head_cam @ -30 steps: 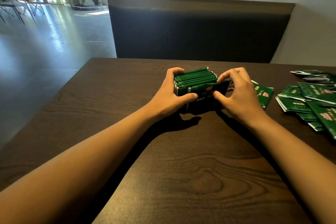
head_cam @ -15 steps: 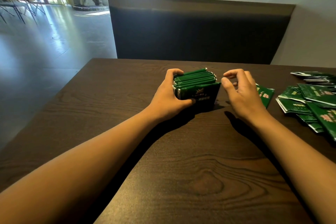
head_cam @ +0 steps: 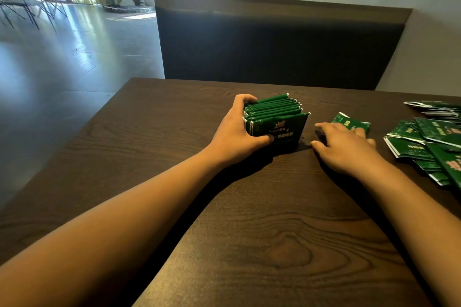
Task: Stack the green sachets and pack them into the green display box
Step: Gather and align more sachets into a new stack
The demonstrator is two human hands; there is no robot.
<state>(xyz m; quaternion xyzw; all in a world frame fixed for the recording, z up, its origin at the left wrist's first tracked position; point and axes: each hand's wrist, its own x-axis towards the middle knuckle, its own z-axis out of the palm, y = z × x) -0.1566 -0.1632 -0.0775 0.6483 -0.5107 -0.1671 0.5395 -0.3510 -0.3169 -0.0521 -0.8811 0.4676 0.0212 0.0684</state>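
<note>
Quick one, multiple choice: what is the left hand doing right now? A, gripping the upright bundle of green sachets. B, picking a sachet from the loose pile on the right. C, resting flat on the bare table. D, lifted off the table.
A: the left hand wraps the end of the upright bundle of green sachets, fingers behind and thumb in front.

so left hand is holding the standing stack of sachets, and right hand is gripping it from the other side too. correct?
Not quite. In the head view the left hand grips the stack of sachets, but the right hand is off it, reaching toward a single sachet lying flat on the table.
</note>
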